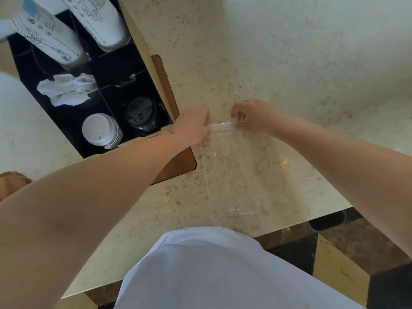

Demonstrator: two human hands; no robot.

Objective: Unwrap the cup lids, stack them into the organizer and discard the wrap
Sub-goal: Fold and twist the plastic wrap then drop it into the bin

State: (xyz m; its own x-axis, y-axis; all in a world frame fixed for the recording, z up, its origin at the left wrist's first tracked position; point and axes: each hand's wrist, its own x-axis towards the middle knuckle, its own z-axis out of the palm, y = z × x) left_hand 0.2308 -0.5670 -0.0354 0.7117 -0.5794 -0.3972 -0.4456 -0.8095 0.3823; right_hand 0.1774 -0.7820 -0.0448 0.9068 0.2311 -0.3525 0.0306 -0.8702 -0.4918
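Head view, starting nearest you: the clear plastic wrap (234, 175) lies flat on the marble counter (289, 63), its near end reaching the counter edge by your white shirt (200, 264). Farther out, your left hand (191, 126) and right hand (249, 117) each pinch an end of the wrap's rolled far edge, fingers curled round it. The wrap looks empty. Beyond your left hand, the black organizer (64, 121) holds the white lids (100, 130), the dark lids (141, 114), a crumpled white paper (66, 89) and, farthest, paper cups (66, 30). The stacking seems done, so discarding is probably what remains. Thin film could tear, or spring loose and slide off the counter's edge, if you ball it up carelessly.
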